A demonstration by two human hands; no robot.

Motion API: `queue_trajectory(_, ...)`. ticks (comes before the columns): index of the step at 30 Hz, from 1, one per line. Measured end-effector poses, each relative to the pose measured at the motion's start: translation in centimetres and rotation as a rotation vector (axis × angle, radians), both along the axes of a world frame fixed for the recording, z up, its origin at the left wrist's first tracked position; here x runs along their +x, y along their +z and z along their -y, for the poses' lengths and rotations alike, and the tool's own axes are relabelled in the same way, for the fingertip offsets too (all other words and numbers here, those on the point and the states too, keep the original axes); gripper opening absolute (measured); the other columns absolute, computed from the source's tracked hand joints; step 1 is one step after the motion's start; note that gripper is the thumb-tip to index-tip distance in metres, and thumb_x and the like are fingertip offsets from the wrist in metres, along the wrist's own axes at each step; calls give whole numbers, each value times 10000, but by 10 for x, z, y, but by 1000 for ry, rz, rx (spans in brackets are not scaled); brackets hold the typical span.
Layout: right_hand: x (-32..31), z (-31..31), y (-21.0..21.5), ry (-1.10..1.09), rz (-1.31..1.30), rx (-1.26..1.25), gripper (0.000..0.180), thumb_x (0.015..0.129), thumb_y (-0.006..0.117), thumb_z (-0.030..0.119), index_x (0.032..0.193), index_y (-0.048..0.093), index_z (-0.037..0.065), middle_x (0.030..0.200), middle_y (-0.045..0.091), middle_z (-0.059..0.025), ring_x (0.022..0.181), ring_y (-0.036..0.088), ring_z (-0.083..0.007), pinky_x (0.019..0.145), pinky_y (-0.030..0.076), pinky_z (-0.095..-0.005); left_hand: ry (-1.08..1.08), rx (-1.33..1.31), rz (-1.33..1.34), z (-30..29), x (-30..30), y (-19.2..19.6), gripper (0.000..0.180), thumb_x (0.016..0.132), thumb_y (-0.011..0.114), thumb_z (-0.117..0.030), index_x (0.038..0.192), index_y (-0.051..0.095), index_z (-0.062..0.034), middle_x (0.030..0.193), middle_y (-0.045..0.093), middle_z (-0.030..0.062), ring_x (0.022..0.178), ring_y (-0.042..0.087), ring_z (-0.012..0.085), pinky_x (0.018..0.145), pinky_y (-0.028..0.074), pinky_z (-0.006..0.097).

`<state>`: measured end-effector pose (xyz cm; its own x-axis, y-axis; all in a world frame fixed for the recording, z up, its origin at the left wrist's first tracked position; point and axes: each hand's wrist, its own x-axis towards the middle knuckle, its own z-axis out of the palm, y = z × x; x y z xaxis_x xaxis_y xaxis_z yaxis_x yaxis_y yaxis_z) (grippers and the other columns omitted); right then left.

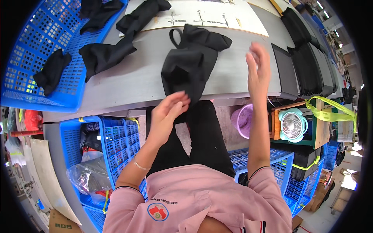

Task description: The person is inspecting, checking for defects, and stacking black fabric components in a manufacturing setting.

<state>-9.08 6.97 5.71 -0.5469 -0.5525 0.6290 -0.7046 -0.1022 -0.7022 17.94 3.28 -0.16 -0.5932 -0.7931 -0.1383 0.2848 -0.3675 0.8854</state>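
A black fabric piece, shaped like a small bag with a strap loop (185,64), lies on the grey table (143,73) in front of me. Its near end hangs at the table's edge. My left hand (168,115) is at that near end, its fingers loosely stretched over the cloth; whether they touch it I cannot tell. Up to the right, my right hand (259,70) is raised clear of the cloth, thumb apart from the fingers and nothing in it. Both hands are slightly blurred.
More black fabric pieces (105,56) trail leftward to a blue basket (74,73). Stacks of black panels (307,70) stand at the right. A marked white board (202,15) lies behind. Below are a teal fan (293,125), a purple bin (243,121) and blue crates (116,143).
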Motion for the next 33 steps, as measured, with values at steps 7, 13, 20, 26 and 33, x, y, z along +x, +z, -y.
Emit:
queue_trajectory(7, 80, -37, -35, 175, 542, 54, 114, 934, 652, 116, 966, 664, 8, 833, 650, -15, 687, 563, -67, 607, 462, -227, 491, -528, 231, 71, -4, 24, 233, 972, 600, -147, 1149, 632, 1, 1075, 645, 49, 987, 575, 106, 853, 440, 244)
queue_trajectory(13, 102, 9, -50, 84, 60, 193, 197, 837, 747, 192, 904, 644, 37, 799, 605, -45, 606, 568, -154, 561, 461, -273, 77, -60, 103, 97, -38, 11, 458, 1019, 510, -400, 1182, 641, 8, 1050, 649, 25, 915, 574, 79, 830, 442, 228)
queue_trajectory(20, 87, 21, -71, -47, -192, 463, 162, 757, 697, 131, 868, 609, 51, 834, 596, -75, 716, 624, -310, 596, 475, -428, -485, -15, 133, 107, -52, 14, 365, 976, 607, -349, 1149, 659, -32, 986, 665, 13, 769, 576, 50, 642, 432, 192)
queue_trajectory(26, 90, 29, -70, -87, -93, 569, 139, 738, 676, 133, 805, 576, 64, 785, 596, -92, 749, 633, -355, 619, 473, -461, -551, 16, 177, 103, -74, 19, 168, 876, 726, -110, 1019, 653, -60, 906, 641, -20, 745, 583, 38, 663, 478, 192)
queue_trajectory(33, 28, 10, -61, -258, -298, 288, 145, 693, 669, 80, 768, 545, 88, 746, 564, -97, 595, 559, -327, 551, 450, -423, 338, -1061, 411, 111, -59, 9, 236, 814, 605, 85, 1021, 630, -26, 926, 637, 32, 673, 563, 84, 613, 457, 238)
